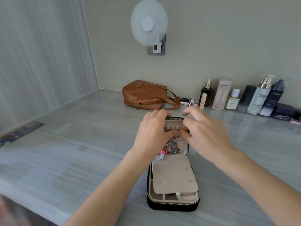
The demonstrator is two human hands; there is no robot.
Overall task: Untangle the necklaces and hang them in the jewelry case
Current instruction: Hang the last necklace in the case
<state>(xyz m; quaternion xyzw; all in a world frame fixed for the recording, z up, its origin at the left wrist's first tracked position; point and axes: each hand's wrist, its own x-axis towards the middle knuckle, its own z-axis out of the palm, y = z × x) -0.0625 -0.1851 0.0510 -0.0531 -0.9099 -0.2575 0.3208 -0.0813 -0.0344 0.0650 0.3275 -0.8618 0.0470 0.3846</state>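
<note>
**Readable lettering along the back edge of the countertop**

We can read only a little. On the slim peach tube point(202, 101) leaning at the dark amber serum bottle point(206, 95), we make out large pinkish letters "JU" above a further pair too blurred to settle. On the white pump bottle point(258, 100) near the back right corner we see a blue word starting with "H", with small characters under it that we cannot read. The dark navy bottle point(273, 98) just beside it carries "L'OREAL" in pale capitals. Print on the tall pale box point(220, 95) and the other containers is too small for us to read.
</note>
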